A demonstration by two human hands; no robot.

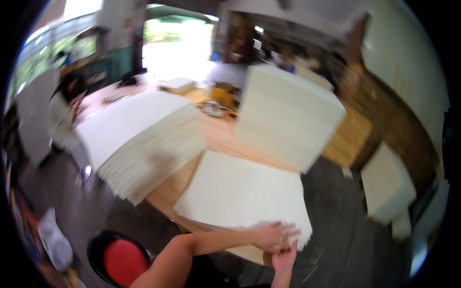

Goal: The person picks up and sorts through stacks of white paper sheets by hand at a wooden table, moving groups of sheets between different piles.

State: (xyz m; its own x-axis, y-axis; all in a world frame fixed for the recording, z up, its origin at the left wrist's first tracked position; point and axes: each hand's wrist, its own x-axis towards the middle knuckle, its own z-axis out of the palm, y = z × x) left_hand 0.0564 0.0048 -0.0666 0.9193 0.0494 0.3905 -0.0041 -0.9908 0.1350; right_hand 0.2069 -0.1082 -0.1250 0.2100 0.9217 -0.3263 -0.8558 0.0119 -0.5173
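Note:
A low stack of white paper sheets lies in front of me on a wooden table, its edges slightly fanned. My left hand rests on the near right corner of this stack, fingers stretched out and a little blurred. Just below it, at the same corner, is my right hand, its thumb pointing up along the sheet edges. The rest of the right fingers are hidden or smeared, so whether they grip any sheets does not show. The two hands touch or nearly touch.
A taller, leaning paper stack stands left on the table; a tall block of sheets stands behind right. Another pale stack sits far right. A black bucket-like container with a red top is lower left. A person stands left.

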